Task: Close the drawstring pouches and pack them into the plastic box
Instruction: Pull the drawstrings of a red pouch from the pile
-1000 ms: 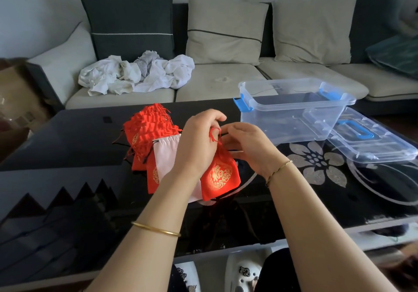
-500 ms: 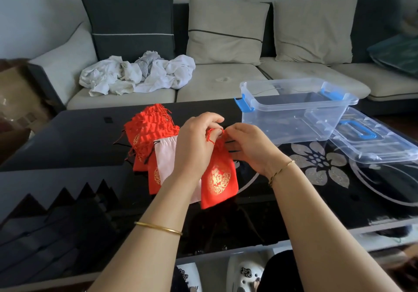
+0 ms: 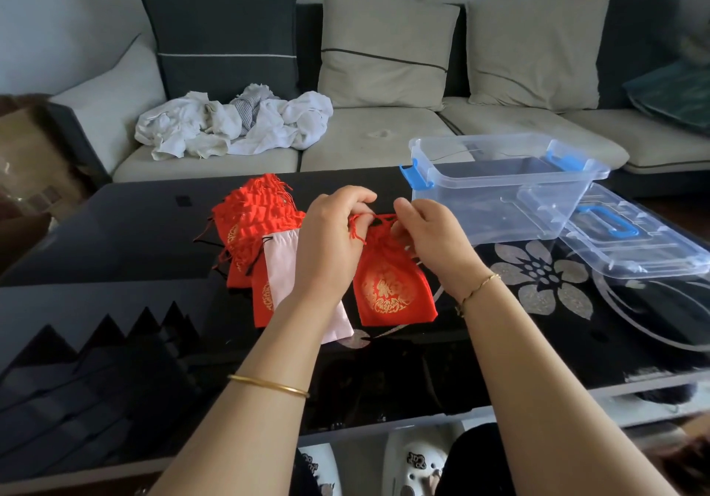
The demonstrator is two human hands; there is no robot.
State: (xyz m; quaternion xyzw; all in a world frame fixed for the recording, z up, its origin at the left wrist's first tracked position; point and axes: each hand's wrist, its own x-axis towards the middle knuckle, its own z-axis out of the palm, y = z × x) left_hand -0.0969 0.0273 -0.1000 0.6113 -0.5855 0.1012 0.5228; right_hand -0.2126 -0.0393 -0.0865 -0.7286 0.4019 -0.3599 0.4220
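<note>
Black glass coffee table [image 3: 115, 234] with a silver flower print, grey sofa [image 3: 365, 142] behind it. Crumpled white cloth [image 3: 238, 122] lies on the sofa's left seat, with a dark cushion [image 3: 219, 34] and beige cushions along the back.

My left hand [image 3: 330, 238] is curled, fingertips pinching the red drawstring [image 3: 357, 226] whose frayed ends dangle below my thumb. My right hand [image 3: 430, 238] is also curled, fingers pinching the gathered neck of the red pouch [image 3: 392, 288]. The two hands sit close together at the pouch top. The pouch hangs down between my wrists over the table, mouth bunched, gold emblem facing me. Cannot tell if its bottom edge touches the glass.

A pile of red pouches [image 3: 253, 219] lies on the table left of my left hand, fringed tops up. A pale pink pouch [image 3: 284, 265] lies on the pile's near edge, partly hidden by my left wrist.

The clear plastic box [image 3: 499, 188] with blue latches stands open on the table, right of my hands and further back. Its lid [image 3: 634, 242], blue handle up, lies just right of the box.

Gold bangle [image 3: 269, 385] on my left forearm, thin gold bracelet [image 3: 478, 288] on my right wrist. White clogs [image 3: 415, 461] show below the table's near edge.
</note>
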